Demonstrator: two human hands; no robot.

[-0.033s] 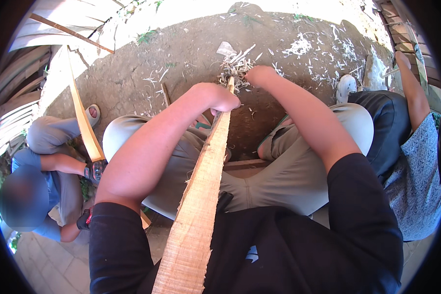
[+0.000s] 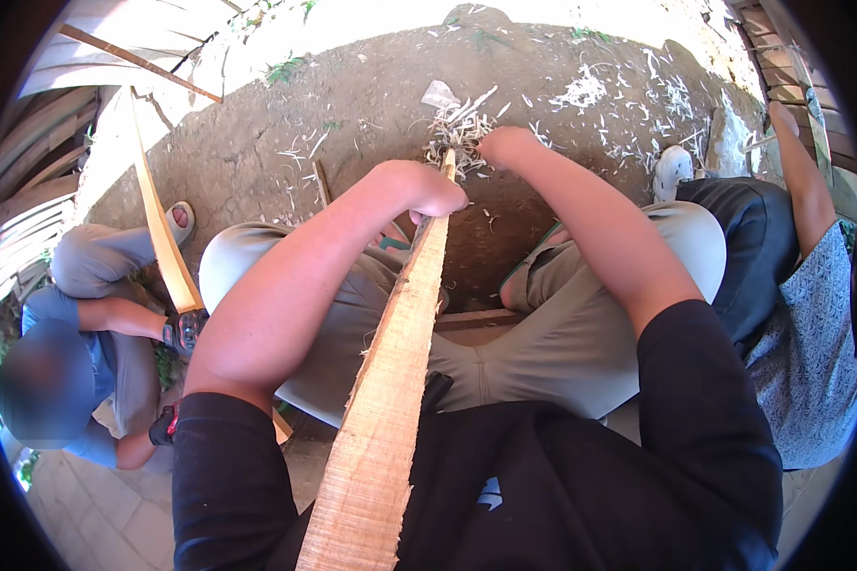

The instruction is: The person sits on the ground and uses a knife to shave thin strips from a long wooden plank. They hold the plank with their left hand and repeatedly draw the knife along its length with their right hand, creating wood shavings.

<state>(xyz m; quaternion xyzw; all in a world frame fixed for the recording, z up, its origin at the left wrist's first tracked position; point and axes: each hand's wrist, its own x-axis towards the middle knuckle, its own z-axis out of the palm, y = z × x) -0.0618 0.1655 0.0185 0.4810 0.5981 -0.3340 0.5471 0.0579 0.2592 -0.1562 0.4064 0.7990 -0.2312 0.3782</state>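
A long pale wooden plank [image 2: 381, 409] runs from against my torso away from me, tapering toward the ground. My left hand [image 2: 438, 195] is closed around its narrow far part, the fingers mostly hidden beneath. Curled just right of the plank's far tip is my right hand [image 2: 506, 147]. It looks closed, but the back of the hand hides what it grips. Curly wood shavings [image 2: 457, 131] heap around the tip, between and beyond my hands.
At left, a gloved person [image 2: 124, 319] sits with another long pale plank [image 2: 162, 243]. To the right, another person in a patterned top [image 2: 814, 352] sits close by my knee. More shavings [image 2: 585, 90] lie on the dirt ground [image 2: 248, 143]. A thin stick [image 2: 321, 183] rests left of my arm.
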